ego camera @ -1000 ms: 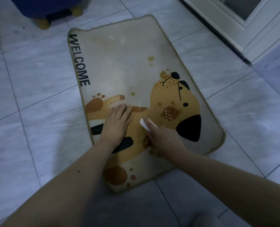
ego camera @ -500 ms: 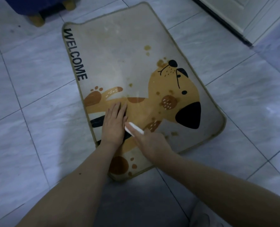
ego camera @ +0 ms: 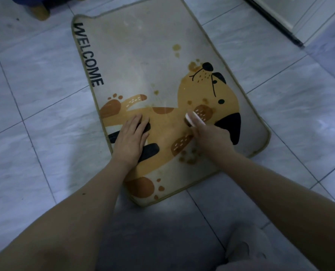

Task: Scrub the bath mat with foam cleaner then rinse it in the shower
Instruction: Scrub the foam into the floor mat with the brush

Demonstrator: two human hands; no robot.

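A beige bath mat point(ego camera: 135, 55) with an orange cartoon dog and the word WELCOME lies flat on the tiled floor. My left hand point(ego camera: 130, 137) presses flat on the mat's near-left part, fingers straight. My right hand point(ego camera: 211, 136) grips a small white brush point(ego camera: 194, 119), whose head rests on the dog's body near a brown patch. Brownish stains dot the mat around the dog's nose and below my right hand. No foam shows.
Pale marbled floor tiles point(ego camera: 45, 94) surround the mat. A blue stool with wooden feet point(ego camera: 42, 10) stands at the top left. A white door frame with a dark sill point(ego camera: 276, 22) runs along the top right. A pale cloth point(ego camera: 246, 251) lies at the bottom right.
My right hand has swept the brush back to the right and away from me, from beside the left hand to the dog's brown patch. The left hand stays pressed on the mat.
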